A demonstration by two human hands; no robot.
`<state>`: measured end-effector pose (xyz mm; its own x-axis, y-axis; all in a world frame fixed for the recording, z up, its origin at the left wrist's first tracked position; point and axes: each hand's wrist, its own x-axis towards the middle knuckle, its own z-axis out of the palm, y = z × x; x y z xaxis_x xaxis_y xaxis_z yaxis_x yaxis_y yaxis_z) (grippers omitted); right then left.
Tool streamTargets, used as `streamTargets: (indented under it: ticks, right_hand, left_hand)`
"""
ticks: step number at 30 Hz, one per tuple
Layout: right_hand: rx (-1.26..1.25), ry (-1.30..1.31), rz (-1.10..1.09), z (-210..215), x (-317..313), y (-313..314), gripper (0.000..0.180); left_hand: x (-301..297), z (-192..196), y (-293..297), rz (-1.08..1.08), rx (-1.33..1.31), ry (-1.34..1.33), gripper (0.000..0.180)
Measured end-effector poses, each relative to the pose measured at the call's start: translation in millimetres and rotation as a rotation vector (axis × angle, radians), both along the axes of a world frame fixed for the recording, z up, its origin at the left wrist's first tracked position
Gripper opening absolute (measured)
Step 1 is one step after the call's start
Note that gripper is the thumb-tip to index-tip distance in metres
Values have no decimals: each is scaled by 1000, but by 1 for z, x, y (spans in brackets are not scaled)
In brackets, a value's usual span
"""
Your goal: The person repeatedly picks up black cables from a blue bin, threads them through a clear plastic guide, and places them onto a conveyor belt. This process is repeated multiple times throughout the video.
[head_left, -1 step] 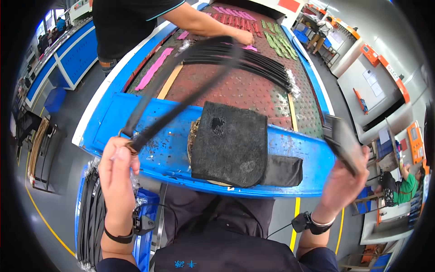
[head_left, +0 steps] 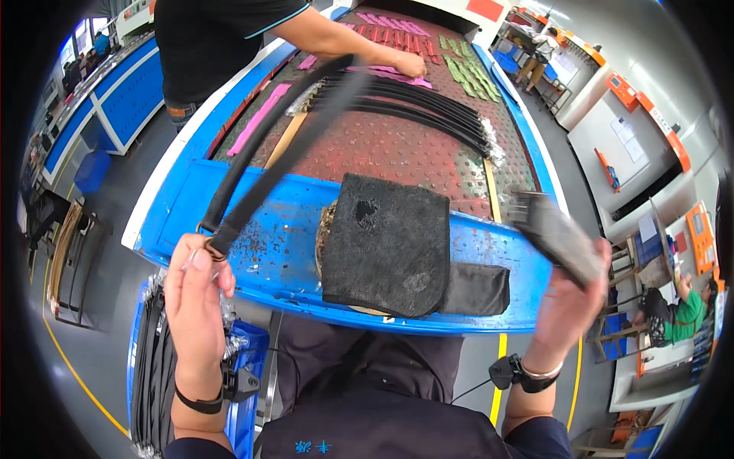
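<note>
A looped black strap (head_left: 283,157) with a brass-coloured ring (head_left: 213,249) at its end is pinched in my left hand (head_left: 197,306). The loop rises up and away over the worktable, its upper part smeared by motion. My right hand (head_left: 567,317) is closed round a flat, grey brush-like tool (head_left: 558,237), which is blurred and tilted over the right end of the blue ledge (head_left: 290,210). Between my hands, a worn black cloth (head_left: 397,252) with a hole drapes over a rounded brown thing, mostly hidden. A smaller black cloth piece (head_left: 478,289) sticks out beside it.
Several black straps (head_left: 405,103) lie across the bumpy reddish belt (head_left: 382,145), with pink, red and green strips (head_left: 470,76) farther back. A co-worker's hand (head_left: 410,65) reaches over the belt. A blue bin (head_left: 245,344) and bundled black straps (head_left: 153,367) stand at lower left.
The strap loop has swung left and downward. My right hand and the brush-like tool have moved left, inward over the ledge. The co-worker's hand has shifted slightly, with more pink strip showing.
</note>
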<state>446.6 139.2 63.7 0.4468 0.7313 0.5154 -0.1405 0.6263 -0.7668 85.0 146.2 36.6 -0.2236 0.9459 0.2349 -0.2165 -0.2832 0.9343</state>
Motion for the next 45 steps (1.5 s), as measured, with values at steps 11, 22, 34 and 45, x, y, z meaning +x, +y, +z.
streamTargets:
  ticks: [11, 22, 34, 45]
  right_hand:
    - [-421, -408, 276, -41, -50, 54, 52]
    - [-418, -852, 8, -56, -7, 36, 53]
    - [-528, -1580, -352, -41, -9, -24, 28]
    - [272, -1517, -279, 9, -31, -41, 32]
  left_hand:
    - [-3, 13, -9, -175, -83, -383, 18]
    - [-4, 17, -9, -62, 42, -369, 19]
    - [7, 7, -5, 90, 208, -85, 19]
    - [45, 28, -14, -17, 448, 733, 18]
